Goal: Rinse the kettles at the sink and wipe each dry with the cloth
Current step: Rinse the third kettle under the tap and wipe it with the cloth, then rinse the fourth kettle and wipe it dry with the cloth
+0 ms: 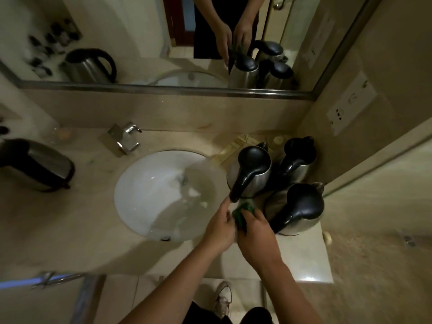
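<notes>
Head view: both hands bunched round green cloth (244, 212) at counter edge, right of sink (131, 195); left hand (221, 226) pinching one side, right hand (253, 230) curled over other; cloth soft, likely damp. Three kettles (251, 174) clustered just beyond; steel likely slippery wet, best taken by black handle. Fourth kettle (35, 166) far left; beige stone counter (70, 220), mirror (140, 38) behind.

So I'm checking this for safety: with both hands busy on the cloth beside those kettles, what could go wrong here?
1. Three kettles crowd the counter's right corner; the nearest kettle stands close to the front edge, so a nudge from the right hand might tip it off.
2. The left hand works the green cloth right beside the middle kettle's handle; catching it could topple that kettle toward the sink.
</notes>
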### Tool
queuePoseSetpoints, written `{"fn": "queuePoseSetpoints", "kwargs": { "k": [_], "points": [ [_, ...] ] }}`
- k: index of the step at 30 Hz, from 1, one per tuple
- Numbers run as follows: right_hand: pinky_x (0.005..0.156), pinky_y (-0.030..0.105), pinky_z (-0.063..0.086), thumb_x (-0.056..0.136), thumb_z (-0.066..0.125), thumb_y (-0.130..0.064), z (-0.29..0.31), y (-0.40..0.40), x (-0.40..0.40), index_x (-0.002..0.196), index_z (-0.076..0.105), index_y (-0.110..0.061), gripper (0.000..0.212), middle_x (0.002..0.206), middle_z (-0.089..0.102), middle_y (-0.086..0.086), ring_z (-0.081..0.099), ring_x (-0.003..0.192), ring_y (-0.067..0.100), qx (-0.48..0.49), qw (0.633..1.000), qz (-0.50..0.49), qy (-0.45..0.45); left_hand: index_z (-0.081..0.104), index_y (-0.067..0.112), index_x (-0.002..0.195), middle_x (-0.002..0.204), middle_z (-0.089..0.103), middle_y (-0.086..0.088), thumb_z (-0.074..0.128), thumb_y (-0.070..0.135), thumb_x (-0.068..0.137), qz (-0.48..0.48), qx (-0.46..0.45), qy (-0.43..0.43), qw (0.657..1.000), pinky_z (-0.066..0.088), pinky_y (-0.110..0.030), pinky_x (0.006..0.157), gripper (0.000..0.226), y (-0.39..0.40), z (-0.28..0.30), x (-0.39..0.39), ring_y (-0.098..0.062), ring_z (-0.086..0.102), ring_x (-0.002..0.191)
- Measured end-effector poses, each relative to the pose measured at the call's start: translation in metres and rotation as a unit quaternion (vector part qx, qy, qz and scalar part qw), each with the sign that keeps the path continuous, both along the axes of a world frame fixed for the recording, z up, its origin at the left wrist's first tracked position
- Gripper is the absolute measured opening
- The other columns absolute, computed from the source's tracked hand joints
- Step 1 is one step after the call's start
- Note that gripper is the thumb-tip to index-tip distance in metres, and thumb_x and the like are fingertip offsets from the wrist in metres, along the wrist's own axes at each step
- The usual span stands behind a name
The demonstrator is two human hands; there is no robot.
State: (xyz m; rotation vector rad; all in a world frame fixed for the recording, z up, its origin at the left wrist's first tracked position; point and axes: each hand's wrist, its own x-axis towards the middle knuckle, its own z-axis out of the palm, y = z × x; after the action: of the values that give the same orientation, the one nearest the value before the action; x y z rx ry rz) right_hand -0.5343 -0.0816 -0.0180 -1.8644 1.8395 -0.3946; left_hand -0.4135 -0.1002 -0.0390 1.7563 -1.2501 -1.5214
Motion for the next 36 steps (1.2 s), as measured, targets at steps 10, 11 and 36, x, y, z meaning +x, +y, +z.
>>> {"fn": "queuePoseSetpoints", "kwargs": {
  "k": [10,11,36],
  "points": [
    [0.118,0.033,0.036,0.1,0.054,-0.038,0.006,-0.004,0.063,0.152,0.046,-0.024,0.054,0.161,0.039,0.007,0.04,0.147,0.025,0.237,0.958,0.152,0.052,0.031,0.037,0.159,0.155,0.043,0.006,0.049,0.027,0.103,0.083,0.125,0.039,0.988,0.039,-0.03,0.111,0.06,0.068,-0.004,0.084,-0.006,0.049,0.13],
    [0.12,0.03,0.033,0.102,0.054,-0.035,0.015,-0.011,0.078,0.154,0.044,-0.024,0.053,0.163,0.038,0.004,0.036,0.15,0.02,0.23,0.959,0.163,0.008,0.034,0.039,0.157,0.156,0.045,0.004,0.053,0.035,0.1,0.119,0.126,0.053,0.983,0.039,-0.035,0.116,0.06,0.067,0.003,0.094,-0.011,0.049,0.135],
    [0.108,0.047,0.048,0.105,0.049,-0.019,0.11,-0.154,0.463,0.132,0.065,-0.009,0.033,0.128,0.072,0.01,0.069,0.12,0.03,0.378,0.677,-0.074,-0.627,0.062,0.011,0.125,0.098,0.067,-0.003,0.059,0.022,0.102,0.562,-0.018,0.082,0.823,0.048,-0.025,0.067,0.027,-0.077,0.052,0.479,-0.017,0.061,0.085]
  ]
}}
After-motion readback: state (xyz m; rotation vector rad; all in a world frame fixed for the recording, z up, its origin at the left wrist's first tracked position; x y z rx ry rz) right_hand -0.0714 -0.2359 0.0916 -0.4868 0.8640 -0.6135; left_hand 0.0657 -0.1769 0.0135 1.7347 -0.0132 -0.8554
